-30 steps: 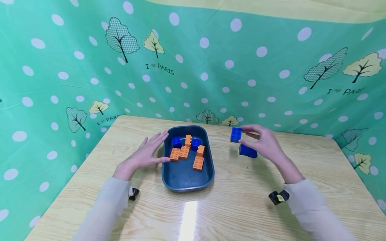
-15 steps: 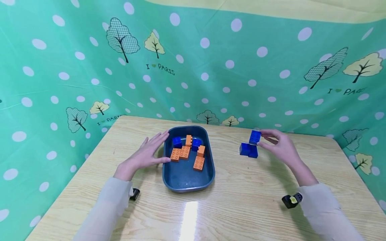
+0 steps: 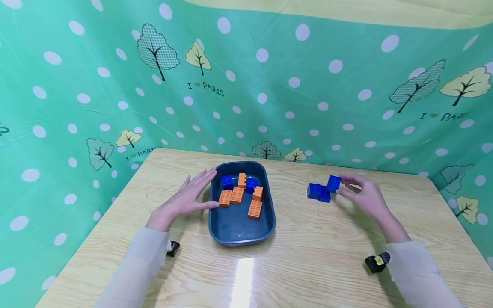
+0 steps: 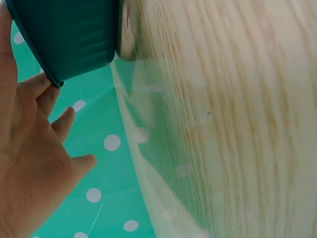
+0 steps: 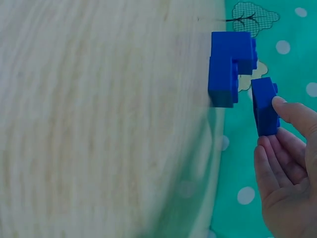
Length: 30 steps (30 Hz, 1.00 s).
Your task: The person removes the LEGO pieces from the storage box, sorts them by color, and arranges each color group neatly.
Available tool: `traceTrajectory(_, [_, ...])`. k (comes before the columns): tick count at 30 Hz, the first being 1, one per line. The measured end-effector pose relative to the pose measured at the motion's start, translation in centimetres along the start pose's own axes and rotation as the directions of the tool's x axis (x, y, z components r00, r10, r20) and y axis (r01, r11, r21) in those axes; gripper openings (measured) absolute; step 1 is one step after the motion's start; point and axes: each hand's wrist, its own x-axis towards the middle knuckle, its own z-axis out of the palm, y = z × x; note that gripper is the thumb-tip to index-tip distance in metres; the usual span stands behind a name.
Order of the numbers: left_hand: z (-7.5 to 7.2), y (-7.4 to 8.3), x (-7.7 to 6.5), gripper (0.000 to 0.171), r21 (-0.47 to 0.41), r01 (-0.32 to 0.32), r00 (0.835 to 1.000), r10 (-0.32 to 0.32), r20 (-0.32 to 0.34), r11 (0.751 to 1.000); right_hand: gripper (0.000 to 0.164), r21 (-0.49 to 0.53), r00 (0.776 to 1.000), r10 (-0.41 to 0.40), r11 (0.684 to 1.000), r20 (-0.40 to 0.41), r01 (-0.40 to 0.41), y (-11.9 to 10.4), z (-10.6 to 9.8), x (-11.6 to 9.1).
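My right hand [image 3: 365, 196] pinches a blue toy brick [image 3: 333, 183] between thumb and fingers. In the right wrist view the pinched brick [image 5: 265, 106] is held just above and apart from other blue bricks [image 5: 221, 82], which stand on the table with their studs up. The head view has these blue bricks [image 3: 314, 191] left of the pinched one. At the left, my left hand [image 3: 185, 199] rests fingertips and thumb on the rim of a dark blue tray [image 3: 242, 242]. Its fingers are fairly straight, and in the left wrist view they touch the rim from outside.
Several orange bricks [image 3: 254, 209] and two blue bricks [image 3: 227, 182] lie in the far half of the tray. The light wooden table [image 3: 300, 256] meets a green dotted cloth [image 3: 239, 77] at the back and sides.
My right hand has carried the pinched blue brick rightward and then lower, beside the other blue bricks. My left hand has stayed at the tray.
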Motion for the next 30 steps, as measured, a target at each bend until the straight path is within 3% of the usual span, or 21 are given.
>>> traceTrajectory(12, [0.0,0.0,0.0,0.098,-0.002,0.005,1.0,-0.005,-0.001,1.0,0.054,-0.012,0.999,0.032,0.999,0.007,-0.032,1.4,-0.1,-0.6])
traceTrajectory(20, [0.0,0.1,0.0,0.099,-0.003,0.005,1.0,-0.005,0.003,1.0,0.055,-0.039,0.994,0.085,0.996,0.075,-0.082,2.4,-0.1,-0.7])
traceTrajectory(30, [-0.1,0.0,0.0,0.098,0.004,0.008,1.0,-0.008,0.002,1.0,0.054,-0.062,0.985,0.08,0.995,0.15,-0.072,2.9,0.0,-0.4])
